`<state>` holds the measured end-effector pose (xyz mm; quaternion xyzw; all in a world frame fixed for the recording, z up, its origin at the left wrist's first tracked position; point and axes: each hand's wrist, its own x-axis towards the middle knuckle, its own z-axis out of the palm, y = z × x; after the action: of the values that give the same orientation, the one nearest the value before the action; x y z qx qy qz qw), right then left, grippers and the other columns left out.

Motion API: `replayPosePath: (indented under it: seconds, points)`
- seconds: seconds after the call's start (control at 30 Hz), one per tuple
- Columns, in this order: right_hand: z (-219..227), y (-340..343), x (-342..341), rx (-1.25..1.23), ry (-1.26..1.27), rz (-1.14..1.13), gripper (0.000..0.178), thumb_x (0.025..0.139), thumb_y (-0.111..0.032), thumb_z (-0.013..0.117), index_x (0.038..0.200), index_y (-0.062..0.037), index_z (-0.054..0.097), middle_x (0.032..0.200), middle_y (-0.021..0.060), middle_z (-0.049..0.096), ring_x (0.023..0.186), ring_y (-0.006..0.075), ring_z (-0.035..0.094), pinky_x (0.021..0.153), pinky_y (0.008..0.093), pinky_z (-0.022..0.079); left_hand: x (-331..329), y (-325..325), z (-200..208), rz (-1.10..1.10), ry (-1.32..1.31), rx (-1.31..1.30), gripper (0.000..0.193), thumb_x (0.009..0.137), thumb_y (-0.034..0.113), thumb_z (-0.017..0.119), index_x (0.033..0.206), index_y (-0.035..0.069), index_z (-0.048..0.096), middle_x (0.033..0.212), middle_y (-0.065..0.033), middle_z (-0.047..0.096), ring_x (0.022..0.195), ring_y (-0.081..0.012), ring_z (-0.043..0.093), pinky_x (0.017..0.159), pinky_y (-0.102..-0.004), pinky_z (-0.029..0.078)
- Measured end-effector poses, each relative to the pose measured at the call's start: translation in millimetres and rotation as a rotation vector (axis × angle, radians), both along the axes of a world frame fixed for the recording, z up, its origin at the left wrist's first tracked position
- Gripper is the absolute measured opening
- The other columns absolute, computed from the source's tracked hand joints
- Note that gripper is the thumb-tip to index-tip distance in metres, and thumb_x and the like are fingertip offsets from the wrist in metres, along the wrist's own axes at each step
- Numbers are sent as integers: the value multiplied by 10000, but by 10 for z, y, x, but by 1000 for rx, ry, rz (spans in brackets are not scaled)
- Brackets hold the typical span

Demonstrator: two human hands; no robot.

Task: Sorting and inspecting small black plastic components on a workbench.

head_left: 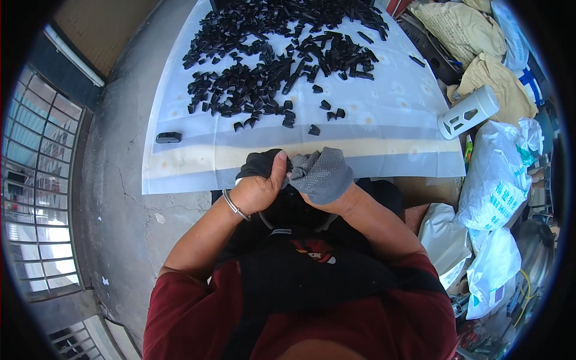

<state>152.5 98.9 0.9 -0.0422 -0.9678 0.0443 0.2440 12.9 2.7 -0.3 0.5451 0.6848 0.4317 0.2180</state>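
Above the near edge of a pale-covered tabletop [402,132], the left hand [261,180] and the right hand [324,177] are meeting, fingers curled inward and mostly hidden from above. A dark piece [289,165] is showing only as a sliver between them; its shape is staying hidden, and I cannot tell whether either hand is clamped on it. A black covering [261,164] is wrapping the left fingers while the thumb is lying bare along it; whether it is a glove is hard to make out. A grey dotted glove [329,174] is concealing the right fingers. Beyond, small black pieces [234,90] are lying in overlapping heaps, many masking one another, the farthest being cut off by the top edge. One oblong black piece [168,137] is lying apart at the left. A white slotted cylinder [469,112] is leaning at the right edge, beside bulging sacks [495,174] whose contents are not showing. The dark rim is cropping a barred window [42,180].
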Motion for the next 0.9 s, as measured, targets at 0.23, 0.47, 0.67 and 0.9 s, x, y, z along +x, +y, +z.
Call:
replayPosePath:
  seconds: [0.23,0.47,0.67,0.9]
  points:
    - [217,215,17,-437,-368,-71,230,800,-255,548,913,-66,617,881,132,607,845,311,569,775,395,445,-177,53,65,-118,462,-208,253,855,241,490,759,21,572,684,-178,576,639,-344,560,574,-414,447]
    - [80,1193,-688,286,-61,-185,186,811,-129,495,945,-102,622,943,126,617,860,302,575,747,392,461,-41,554,-146,-140,752,189,285,716,153,568,992,84,580,898,-124,576,739,-277,586,613,-371,476]
    - [-39,1359,-1059,285,-169,-130,214,728,-75,537,907,-122,644,878,108,619,832,294,575,737,395,456,22,774,-172,-182,769,312,74,672,82,502,686,41,562,669,-137,560,584,-274,582,476,-363,451]
    - [138,1158,-970,335,-191,-227,237,740,-131,574,966,-88,628,893,135,612,855,318,564,775,399,442,-36,667,-189,-96,704,227,84,661,72,519,685,24,584,682,-175,563,602,-289,589,469,-375,462]
